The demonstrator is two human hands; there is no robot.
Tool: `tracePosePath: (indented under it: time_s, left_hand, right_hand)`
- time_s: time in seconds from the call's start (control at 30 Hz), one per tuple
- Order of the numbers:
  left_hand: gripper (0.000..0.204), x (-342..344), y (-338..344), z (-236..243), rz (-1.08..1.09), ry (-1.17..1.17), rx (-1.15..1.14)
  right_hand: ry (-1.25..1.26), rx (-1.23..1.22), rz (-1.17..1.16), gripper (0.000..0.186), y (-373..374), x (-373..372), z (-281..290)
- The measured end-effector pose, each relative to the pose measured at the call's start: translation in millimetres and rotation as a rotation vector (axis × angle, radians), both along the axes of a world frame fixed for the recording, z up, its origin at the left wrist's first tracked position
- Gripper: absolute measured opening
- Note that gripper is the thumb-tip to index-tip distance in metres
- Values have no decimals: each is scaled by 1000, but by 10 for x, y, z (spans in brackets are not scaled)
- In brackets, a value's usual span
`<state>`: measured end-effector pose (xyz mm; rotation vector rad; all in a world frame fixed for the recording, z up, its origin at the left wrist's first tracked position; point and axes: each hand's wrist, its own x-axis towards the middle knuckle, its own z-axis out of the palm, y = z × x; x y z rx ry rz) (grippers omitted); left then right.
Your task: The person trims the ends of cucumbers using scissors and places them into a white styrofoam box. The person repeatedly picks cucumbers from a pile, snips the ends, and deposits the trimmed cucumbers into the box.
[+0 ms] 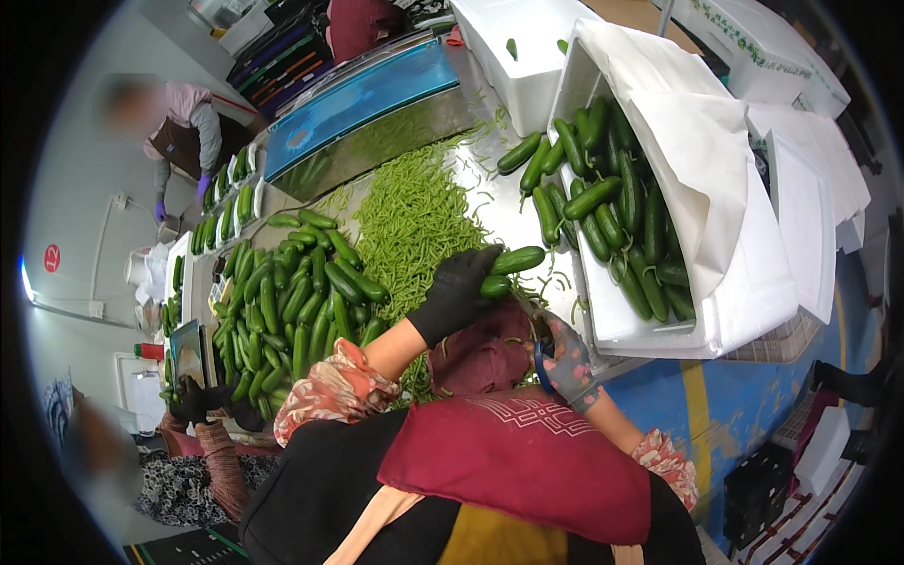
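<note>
My left hand (pixel 457 287), in a black glove, grips two cucumbers (pixel 511 263) above a spread of thin green beans (pixel 414 202). My right hand (pixel 565 372), in a grey patterned glove, is low beside a maroon cloth (pixel 471 348) at the metal table's edge; a blue band or object shows by it, and its grip is unclear. A large heap of cucumbers (pixel 282 306) lies left of my left hand. To the right, an open white foam box (pixel 734 292) on its side holds several cucumbers (pixel 631 217), some spilling onto the metal tabletop (pixel 485 188).
A person in pink (pixel 184 132) bends over packed cucumber trays at the back left. A co-worker's dark-gloved hands (pixel 193 400) are at the lower left. More foam boxes (pixel 782 47) stand behind and right. A blue floor (pixel 753 405) with a yellow line shows at right.
</note>
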<state>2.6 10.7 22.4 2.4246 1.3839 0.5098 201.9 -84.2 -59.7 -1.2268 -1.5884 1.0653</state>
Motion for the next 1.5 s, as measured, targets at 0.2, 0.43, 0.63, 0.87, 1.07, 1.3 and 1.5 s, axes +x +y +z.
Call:
tracePosePath:
  time_s: [0.2,0.43,0.63,0.87,1.07,1.3,1.5]
  left_hand:
    - [62,21,-213,-58,36,-44,-38]
    - [62,-101,-361,-40,99,-102,-80]
    - [65,-45,-547,96,-10,-20,-64]
    - [58,-1127,-504,133,257,134,319]
    - [68,-2583,-578,443,1017,685,374]
    - [52,-2057,130,204,617,110,392]
    - [55,-1,1121,-74,-16,-171,286]
  right_hand:
    - [210,-117,74,47,-4,6,27]
    - [769,-472,115,43,-76,105,-477]
    - [352,-411,58,36,-58,84,-386]
    - [452,-313,28,30,-181,75,-323]
    - [826,-492,103,45,-238,3,-719]
    - [232,-251,157,38,-211,45,-714]
    - [592,-531,107,48,-185,81,-729]
